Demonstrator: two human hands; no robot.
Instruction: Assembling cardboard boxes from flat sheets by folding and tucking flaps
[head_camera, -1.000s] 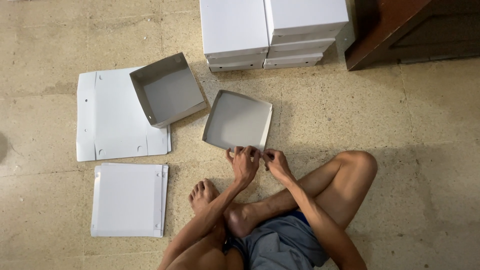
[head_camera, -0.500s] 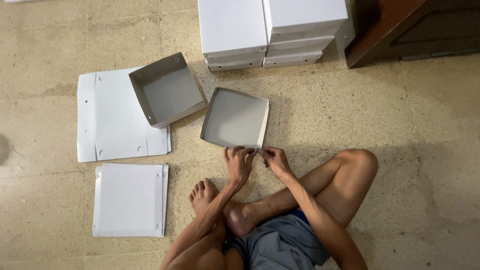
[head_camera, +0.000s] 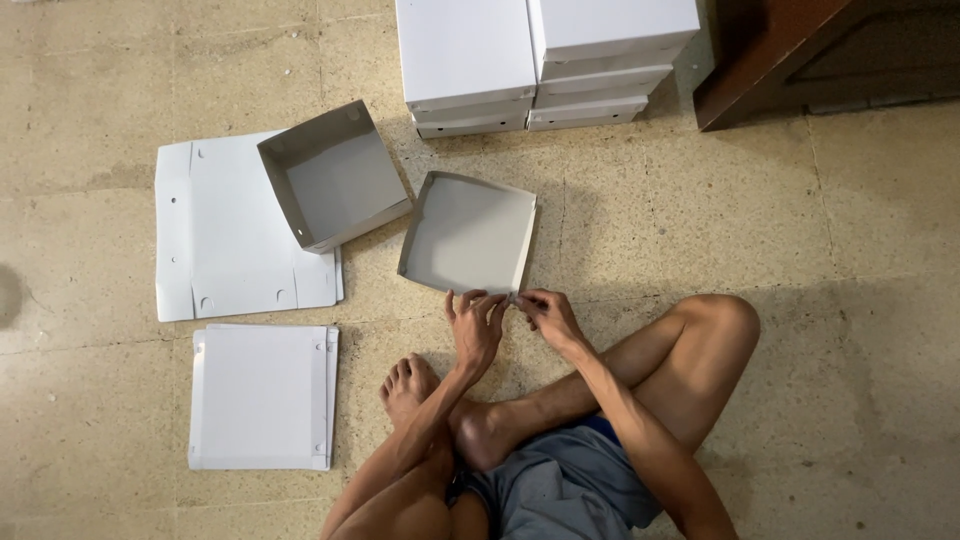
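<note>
On the floor, two hands' fingers (head_camera: 497, 305) pinch one shallow tray (head_camera: 468, 232) beside one deeper box (head_camera: 333, 175).

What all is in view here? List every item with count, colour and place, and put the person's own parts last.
shallow box tray: one, grey inside, on the floor at the fingertips
deeper open box: one, grey inside, tilted on the large flat sheet
flat cardboard sheets: white, one large at left, a smaller stack below it
closed boxes: white, two stacks at top centre
wooden furniture: brown, top right
floor: beige tiles
left hand: at the tray's near edge
right hand: at the tray's near corner
legs: bare, crossed, grey shorts
</note>
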